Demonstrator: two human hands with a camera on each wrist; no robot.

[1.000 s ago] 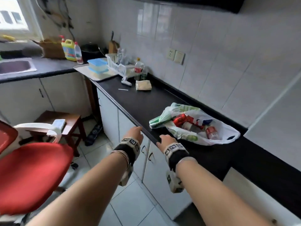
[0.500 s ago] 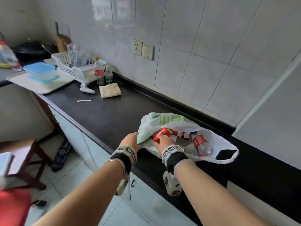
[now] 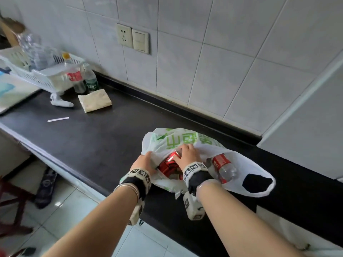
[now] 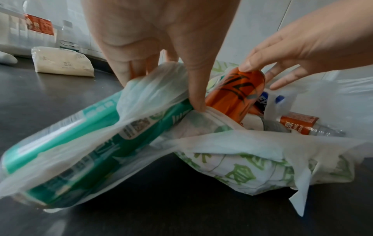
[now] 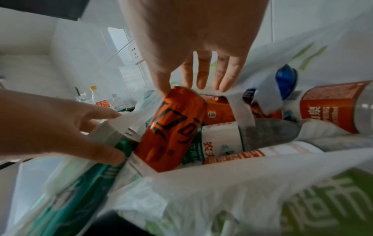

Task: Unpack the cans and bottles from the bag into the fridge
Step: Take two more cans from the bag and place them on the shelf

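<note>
head: a white bag [image 3: 246, 169] lies on the black counter [image 3: 92, 141] near its front edge, with a can [image 3: 168, 162] in its mouth. the left hand [image 3: 143, 161] is at the bag's near edge, the right hand [image 3: 187, 154] over the can.
left wrist: the left thumb and fingers pinch the bag's edge.
right wrist: the right thumb touches the can's rim, the fingers straight and spread beyond it.

Wrist-worn rig, forearms unsleeved.
Black left wrist strap [image 3: 140, 178] and right wrist strap [image 3: 196, 178], each ringed by white blocks printed with black square markers; thin silver bangles [image 3: 128, 188] on the left forearm.
</note>
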